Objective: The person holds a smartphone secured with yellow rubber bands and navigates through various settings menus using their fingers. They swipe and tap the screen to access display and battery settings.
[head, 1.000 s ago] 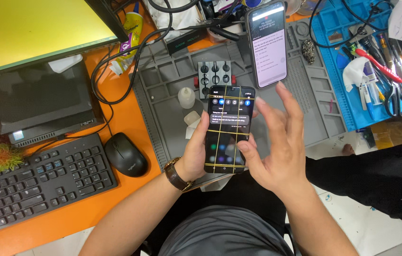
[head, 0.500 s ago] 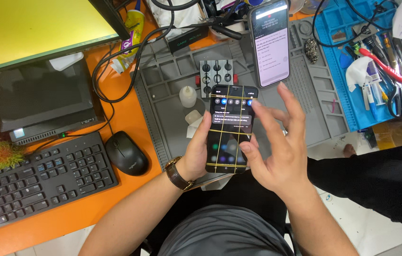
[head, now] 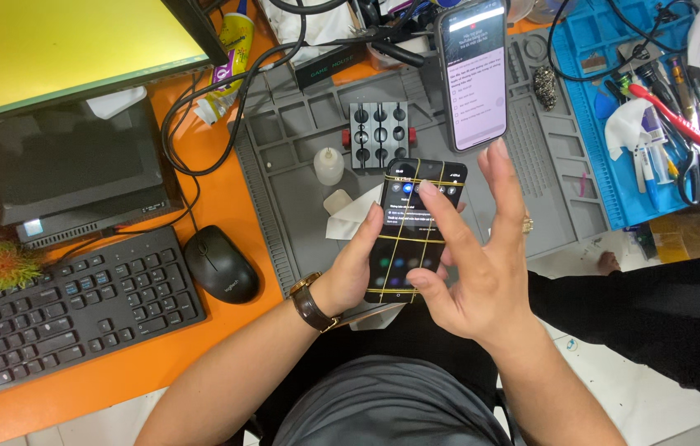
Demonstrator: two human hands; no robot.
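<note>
Phone with yellow grid lines, gripped in left hand above grey work mat.
Right hand open, fingers spread, index fingertip touching upper screen. Second phone propped upright just beyond, screen lit. Mouse and keyboard on orange desk, well left.

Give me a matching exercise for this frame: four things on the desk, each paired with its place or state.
Things:
1. rubber-banded phone
2. propped phone
3. black mouse
4. white dropper bottle

Places or states:
A. upright on the grey work mat
B. held in the left hand
C. beside the black keyboard
D. standing at the mat's far edge, bright screen

Pairs: 1-B, 2-D, 3-C, 4-A
</note>
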